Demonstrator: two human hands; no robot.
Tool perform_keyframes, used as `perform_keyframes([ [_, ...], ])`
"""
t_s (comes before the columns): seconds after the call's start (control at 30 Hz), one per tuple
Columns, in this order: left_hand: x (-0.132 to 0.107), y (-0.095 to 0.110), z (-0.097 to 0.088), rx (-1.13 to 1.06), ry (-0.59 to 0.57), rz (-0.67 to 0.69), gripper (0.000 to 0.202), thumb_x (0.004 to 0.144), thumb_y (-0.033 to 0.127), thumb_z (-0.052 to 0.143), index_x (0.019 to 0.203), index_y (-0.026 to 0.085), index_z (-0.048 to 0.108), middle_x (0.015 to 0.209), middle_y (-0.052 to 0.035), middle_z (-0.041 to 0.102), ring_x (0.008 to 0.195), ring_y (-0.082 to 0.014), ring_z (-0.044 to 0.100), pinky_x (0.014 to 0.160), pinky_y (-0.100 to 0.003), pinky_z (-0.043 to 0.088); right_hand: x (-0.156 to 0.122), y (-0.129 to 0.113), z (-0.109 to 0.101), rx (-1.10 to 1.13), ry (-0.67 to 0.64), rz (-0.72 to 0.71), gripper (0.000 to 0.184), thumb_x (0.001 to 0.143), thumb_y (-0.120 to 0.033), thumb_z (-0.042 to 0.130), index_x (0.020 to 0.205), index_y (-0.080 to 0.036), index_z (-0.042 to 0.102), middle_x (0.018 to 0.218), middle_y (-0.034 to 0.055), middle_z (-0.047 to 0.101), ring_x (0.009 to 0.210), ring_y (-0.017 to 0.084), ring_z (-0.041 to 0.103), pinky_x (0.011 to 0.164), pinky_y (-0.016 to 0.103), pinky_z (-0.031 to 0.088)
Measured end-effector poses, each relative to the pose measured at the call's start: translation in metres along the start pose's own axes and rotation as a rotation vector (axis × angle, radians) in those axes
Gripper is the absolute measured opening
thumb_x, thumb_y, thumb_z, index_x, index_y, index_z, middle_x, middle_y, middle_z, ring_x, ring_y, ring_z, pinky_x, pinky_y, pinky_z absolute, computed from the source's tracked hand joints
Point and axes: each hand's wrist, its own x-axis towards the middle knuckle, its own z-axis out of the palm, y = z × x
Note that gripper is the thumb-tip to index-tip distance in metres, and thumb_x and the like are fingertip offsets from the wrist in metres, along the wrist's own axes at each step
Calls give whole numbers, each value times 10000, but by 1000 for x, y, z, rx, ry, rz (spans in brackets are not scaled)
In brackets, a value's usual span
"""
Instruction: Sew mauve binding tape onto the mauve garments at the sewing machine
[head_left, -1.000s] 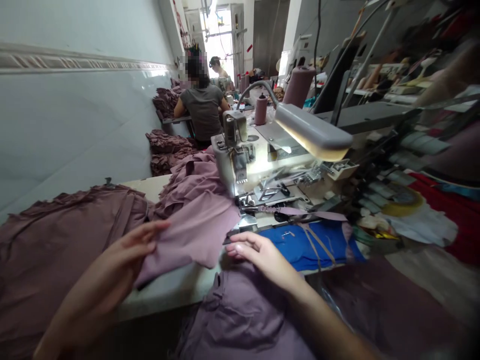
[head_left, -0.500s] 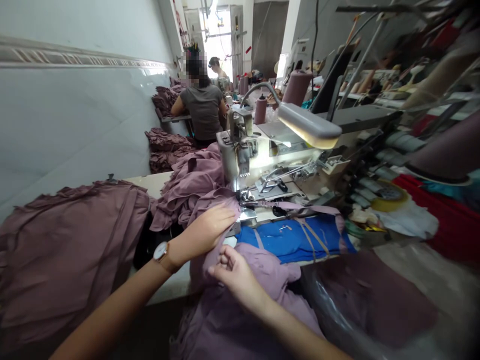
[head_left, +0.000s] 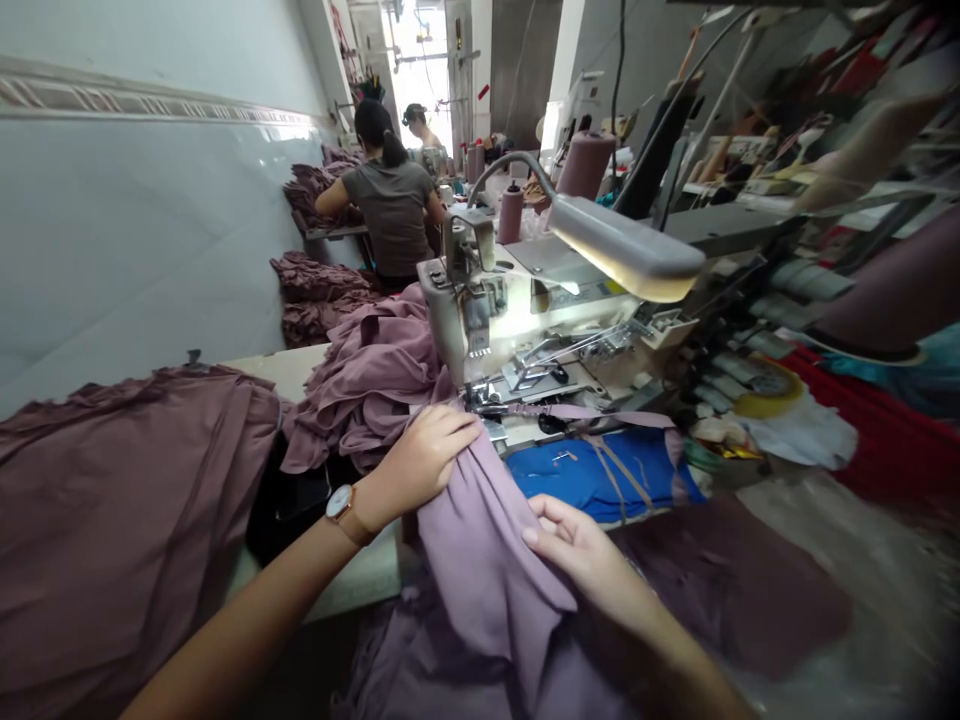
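Note:
A length of mauve fabric [head_left: 480,540] hangs over the table's front edge, its upper end lying by the presser foot of the sewing machine [head_left: 442,320]. My left hand [head_left: 431,455], with a watch on the wrist, grips the fabric close to the needle area, fingers bent over its edge. Lower and to the right, my right hand [head_left: 566,540] pinches the fabric's right edge between thumb and fingers. A narrow mauve strip [head_left: 600,413] runs across the machine bed toward the needles. The lamp [head_left: 630,245] lights the machine head.
Crumpled mauve cloth [head_left: 375,370] heaps behind my left hand. A stack of darker mauve pieces [head_left: 135,480] lies at left. Blue cloth [head_left: 592,475] covers the table front, with a plastic bag [head_left: 847,590] right of it. A co-worker [head_left: 394,200] sits ahead; another person is farther back.
My right hand has moved right and now holds the fabric's edge, drawing it out from the machine. My left hand stays near the needles. The view has shifted slightly.

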Motion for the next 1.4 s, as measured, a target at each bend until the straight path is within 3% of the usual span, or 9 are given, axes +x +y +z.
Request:
perform_keyframes([
  [0.43, 2, -7, -5, -14, 6, -64, 412, 881, 42, 441, 1209, 155, 663, 1241, -140, 613, 1145, -248, 541, 1020, -439, 473, 14, 2, 6, -15, 10, -10, 362, 743, -454, 779, 837, -163, 586, 688, -35, 611, 598, 100, 542, 593, 207, 409],
  [0.7, 6, -43, -8, -16, 89, -30, 373, 888, 52, 426, 1069, 160, 733, 1200, -117, 673, 1111, -211, 623, 985, -370, 518, 36, -9, 13, -48, 31, -102, 295, 765, -405, 761, 869, -161, 633, 764, -15, 645, 698, 133, 588, 673, 229, 449],
  [0.87, -19, 13, -33, -26, 248, -347, 291, 892, 148, 456, 1070, 165, 685, 1103, -109, 698, 1074, -237, 631, 966, -402, 498, 37, -11, 14, -33, 24, -139, 254, 789, -364, 749, 922, -167, 660, 869, 12, 685, 791, 159, 617, 738, 247, 470],
  [0.9, -31, 32, -34, -86, 297, -513, 229, 886, 186, 474, 993, 165, 676, 964, -91, 711, 939, -218, 661, 859, -356, 532, 36, -10, 13, -6, 11, -144, 250, 793, -360, 747, 927, -166, 662, 867, 14, 685, 792, 158, 616, 743, 248, 471],
  [0.97, -56, 69, -28, -445, 116, -835, 181, 880, 286, 494, 818, 168, 616, 669, -31, 651, 582, -142, 602, 542, -228, 478, 33, -11, 13, 74, -27, -148, 231, 795, -354, 746, 887, -161, 658, 794, 1, 666, 722, 137, 594, 698, 231, 460],
  [1.1, -93, 106, 6, -1704, -302, -1136, 468, 900, 550, 375, 819, 141, 590, 540, -45, 619, 303, -88, 426, 287, -165, 176, 32, -19, 22, 169, -148, -136, 251, 757, -365, 774, 814, -149, 659, 691, -17, 623, 601, 105, 537, 611, 211, 424],
  [1.2, -93, 108, 19, -2241, 51, -1216, 387, 894, 494, 514, 890, 121, 619, 658, -62, 671, 399, -103, 560, 313, -151, 313, 34, -28, 34, 112, -266, -155, 269, 739, -378, 785, 839, -145, 695, 757, 11, 657, 701, 143, 596, 724, 259, 466],
  [1.3, -77, 110, 14, -2244, 442, -1346, 73, 859, 184, 625, 881, 117, 639, 681, -30, 667, 522, -98, 624, 450, -146, 458, 36, -34, 40, 14, -272, -191, 266, 740, -397, 779, 829, -157, 710, 769, 18, 671, 754, 168, 617, 751, 277, 479],
  [1.4, -65, 118, 7, -2147, 421, -1314, 107, 865, 165, 621, 947, 107, 655, 763, -59, 687, 603, -144, 659, 503, -209, 523, 34, -32, 39, 6, -224, -238, 276, 738, -416, 778, 841, -166, 722, 791, 26, 689, 764, 177, 627, 743, 285, 488],
])
